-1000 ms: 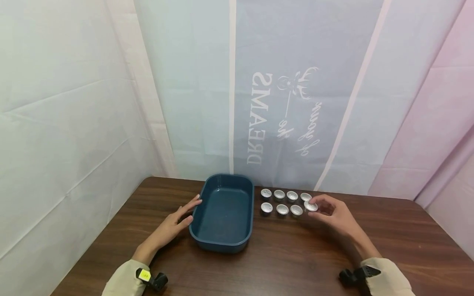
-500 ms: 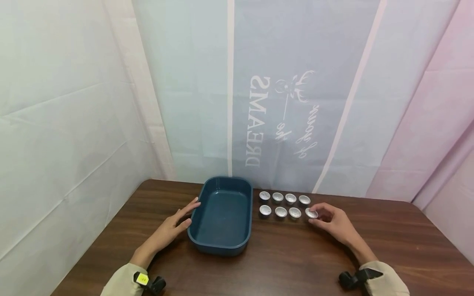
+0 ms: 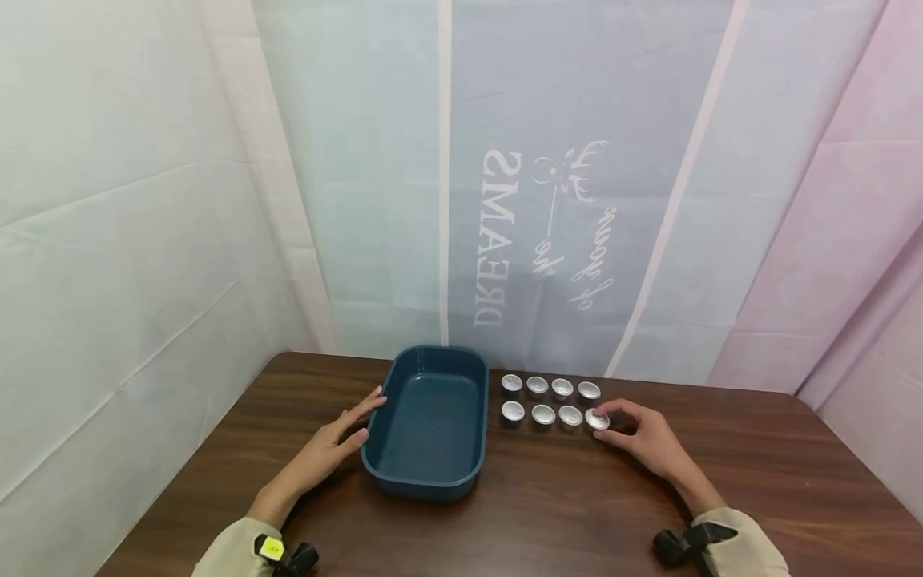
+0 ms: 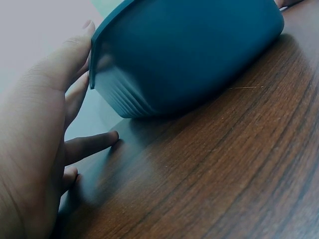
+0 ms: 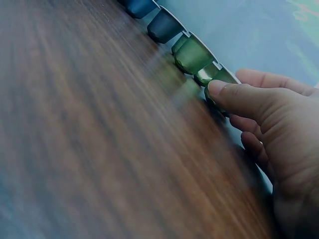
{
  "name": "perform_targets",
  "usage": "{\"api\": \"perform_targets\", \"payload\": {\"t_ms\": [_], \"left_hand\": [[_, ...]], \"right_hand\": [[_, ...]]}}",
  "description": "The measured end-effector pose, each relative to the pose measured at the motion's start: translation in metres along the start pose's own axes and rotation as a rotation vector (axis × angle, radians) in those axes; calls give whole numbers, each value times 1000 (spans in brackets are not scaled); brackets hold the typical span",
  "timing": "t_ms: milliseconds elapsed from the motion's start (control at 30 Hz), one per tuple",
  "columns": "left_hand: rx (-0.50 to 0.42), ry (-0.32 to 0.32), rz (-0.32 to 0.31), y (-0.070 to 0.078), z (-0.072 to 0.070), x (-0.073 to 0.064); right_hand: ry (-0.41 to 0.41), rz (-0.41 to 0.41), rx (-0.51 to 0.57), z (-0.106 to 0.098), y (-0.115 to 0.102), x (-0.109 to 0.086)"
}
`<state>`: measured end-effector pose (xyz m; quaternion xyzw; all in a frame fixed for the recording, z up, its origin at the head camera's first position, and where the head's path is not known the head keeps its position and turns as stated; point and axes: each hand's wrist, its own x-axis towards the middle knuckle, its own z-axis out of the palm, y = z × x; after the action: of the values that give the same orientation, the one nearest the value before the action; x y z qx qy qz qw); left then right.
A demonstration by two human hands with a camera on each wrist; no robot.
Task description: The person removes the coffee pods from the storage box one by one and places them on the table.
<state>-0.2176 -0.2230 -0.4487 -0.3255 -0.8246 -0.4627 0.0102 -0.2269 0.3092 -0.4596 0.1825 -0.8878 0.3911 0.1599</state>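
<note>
Coffee capsules with silver lids stand in two rows on the table; the front row [image 3: 544, 414] and back row [image 3: 537, 385] lie right of a dark blue plastic basin [image 3: 481, 449]. My right hand [image 3: 649, 441] pinches the green coffee capsule [image 5: 227, 74] at the right end of the front row between thumb and fingers. It appears to stand on the table beside another green capsule [image 5: 194, 54]. My left hand [image 3: 328, 449] touches the basin's left rim with fairly straight fingers; in the left wrist view, the basin's outer wall [image 4: 184, 55] shows.
The brown wooden table [image 3: 562, 513] reaches back to a hanging printed cloth [image 3: 389, 200]. Pale cloth [image 3: 130, 280] hangs on the left, pinkish cloth [image 3: 808, 256] on the right. A dark capsule [image 5: 164, 27] stands further along the front row.
My right hand has lowered the capsule to the end of the front row and moved it left, closer to its neighbour. My left hand stays at the basin. The head view has shifted slightly.
</note>
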Motion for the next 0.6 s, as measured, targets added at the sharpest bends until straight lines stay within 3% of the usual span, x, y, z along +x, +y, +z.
{"api": "perform_targets", "payload": {"t_ms": [267, 367, 500, 600], "left_hand": [[-4, 7, 27, 1, 0, -1], [2, 11, 41, 0, 0, -1], [13, 37, 22, 1, 1, -3], [0, 61, 15, 2, 2, -3]], "right_hand": [[5, -9, -1, -1, -2, 0], [19, -33, 23, -3, -14, -1], [41, -64, 53, -7, -18, -3], [48, -81, 107, -8, -8, -4]]}}
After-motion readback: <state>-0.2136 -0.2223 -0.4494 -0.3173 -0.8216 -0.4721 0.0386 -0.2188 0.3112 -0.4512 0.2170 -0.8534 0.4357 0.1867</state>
